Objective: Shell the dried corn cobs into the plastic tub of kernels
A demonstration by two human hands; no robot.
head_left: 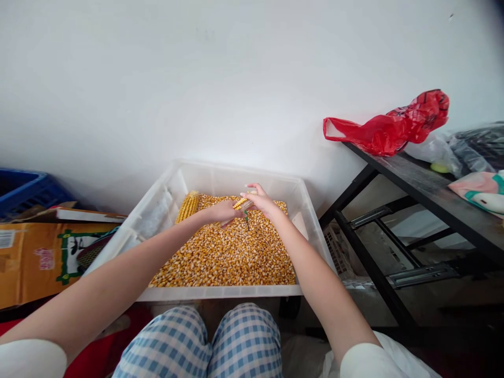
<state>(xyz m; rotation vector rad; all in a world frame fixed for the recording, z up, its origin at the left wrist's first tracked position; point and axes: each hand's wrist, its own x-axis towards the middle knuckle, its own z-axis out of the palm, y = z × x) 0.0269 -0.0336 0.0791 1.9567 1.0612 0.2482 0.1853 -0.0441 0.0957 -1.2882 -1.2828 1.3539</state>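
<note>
Above a bed of loose corn kernels (228,257), both hands meet at a corn cob (242,203) with yellow kernels on it. My left hand (226,212) closes on the cob's lower left end. The upper right part is in the grasp of my right hand (263,201), one finger raised. Just below the cob, a thin tool with a green part and dark shaft (247,218) points down; which hand holds it, if either, I cannot tell. Another corn cob (188,206), full of kernels, leans at the left of the pile. A translucent white plastic bin (220,293) contains the kernels.
A white wall stands behind the bin. To the right is a black metal-framed table (425,184) with a red plastic bag (394,126) on it. On the left are a cardboard box (29,262) and a blue crate (27,191). Checked-clad knees are close to the bin's front.
</note>
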